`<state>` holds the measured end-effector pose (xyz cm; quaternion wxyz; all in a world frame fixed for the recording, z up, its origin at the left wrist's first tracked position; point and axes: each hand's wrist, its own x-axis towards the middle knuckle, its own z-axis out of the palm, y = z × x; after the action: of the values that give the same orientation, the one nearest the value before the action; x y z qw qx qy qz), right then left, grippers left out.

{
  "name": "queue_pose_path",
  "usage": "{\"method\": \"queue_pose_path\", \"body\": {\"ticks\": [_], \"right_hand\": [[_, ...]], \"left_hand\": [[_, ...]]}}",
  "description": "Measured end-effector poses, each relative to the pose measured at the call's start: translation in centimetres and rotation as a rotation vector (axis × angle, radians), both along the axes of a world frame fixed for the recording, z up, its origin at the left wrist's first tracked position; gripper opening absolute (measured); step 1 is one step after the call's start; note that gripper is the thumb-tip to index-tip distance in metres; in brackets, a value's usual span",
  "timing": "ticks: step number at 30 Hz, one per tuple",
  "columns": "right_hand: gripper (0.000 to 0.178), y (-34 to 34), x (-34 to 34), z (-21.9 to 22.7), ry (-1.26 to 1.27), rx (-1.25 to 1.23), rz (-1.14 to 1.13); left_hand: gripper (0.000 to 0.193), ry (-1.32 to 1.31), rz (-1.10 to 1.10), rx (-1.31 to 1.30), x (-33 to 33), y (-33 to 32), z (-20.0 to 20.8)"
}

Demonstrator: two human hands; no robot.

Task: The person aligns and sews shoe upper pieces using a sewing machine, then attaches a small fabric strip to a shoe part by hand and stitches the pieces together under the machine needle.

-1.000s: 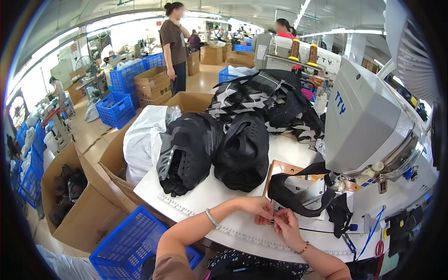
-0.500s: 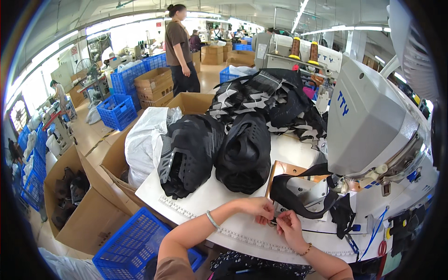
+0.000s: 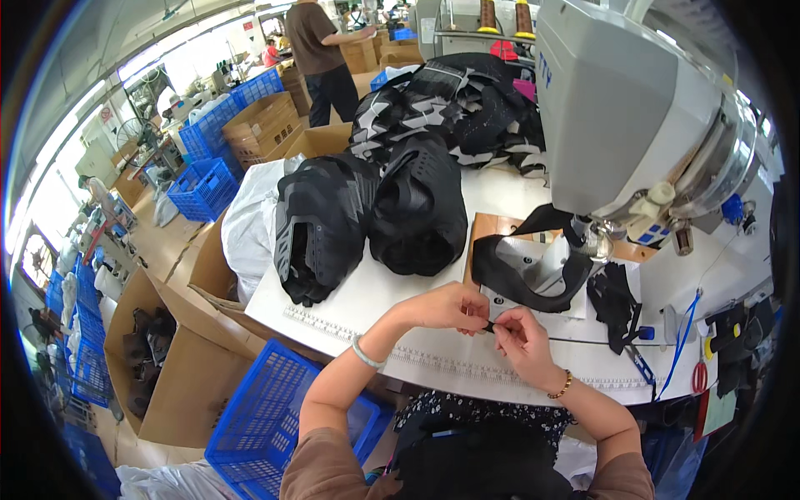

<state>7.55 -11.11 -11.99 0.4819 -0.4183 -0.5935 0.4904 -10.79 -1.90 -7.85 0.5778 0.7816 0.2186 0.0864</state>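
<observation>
Over the front of the white table, my left hand (image 3: 463,309) and my right hand (image 3: 522,341) meet fingertip to fingertip. Both pinch a small dark strip (image 3: 490,327), mostly covered by the fingers; its exact kind cannot be made out. Just beyond them, a black fabric shoe upper (image 3: 510,277) loops round the metal work plate under the head of a grey sewing machine (image 3: 627,108). Two bundles of black shoe uppers, a left one (image 3: 323,218) and a right one (image 3: 422,208), stand beyond my left forearm.
Black and grey cut pieces (image 3: 442,108) are heaped at the back. Black scraps (image 3: 615,304), a blue-handled tool (image 3: 642,367) and red scissors (image 3: 699,377) lie at the right. A blue crate (image 3: 258,417) and a cardboard box (image 3: 196,383) stand at the left. Another person (image 3: 321,62) stands behind.
My view has tilted down, so the table appears higher. Both hands keep pinching the small strip close together. The standing person has turned and now holds one forearm out.
</observation>
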Motion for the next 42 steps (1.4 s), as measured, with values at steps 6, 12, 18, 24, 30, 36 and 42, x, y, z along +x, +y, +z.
{"method": "queue_pose_path", "body": {"ticks": [6, 12, 18, 24, 30, 36, 42], "right_hand": [[0.014, -2.4, 1.5, 2.9, 0.0, 0.266, -0.08], [0.017, -2.4, 2.5, 5.1, 0.198, 0.159, -0.067], [0.016, -2.1, 4.7, 4.0, 0.251, 0.174, -0.067], [0.018, -3.1, 6.1, 3.9, 0.266, 0.183, -0.066], [0.022, -2.9, 6.7, 3.9, 0.256, 0.24, -0.034], [0.026, -2.2, 7.9, 4.8, -0.308, 0.554, -0.171], [0.028, -2.8, 7.3, 5.7, -0.464, 0.656, -0.249]], "left_hand": [[0.015, -0.343, 0.472, -0.042, 2.0, -6.8, 0.9], [0.017, -0.492, 0.693, -0.18, 4.6, -9.0, 1.9], [0.019, -0.472, 0.768, -0.079, 7.5, -9.7, 1.5], [0.019, -0.345, 0.795, 0.075, 8.7, -10.9, 2.0], [0.013, -0.387, 0.764, -0.008, 9.2, -10.2, 2.4], [0.015, -0.453, 0.744, -0.081, 8.8, -8.9, 2.1], [0.014, -0.511, 0.727, -0.142, 8.1, -8.9, 1.7]]}}
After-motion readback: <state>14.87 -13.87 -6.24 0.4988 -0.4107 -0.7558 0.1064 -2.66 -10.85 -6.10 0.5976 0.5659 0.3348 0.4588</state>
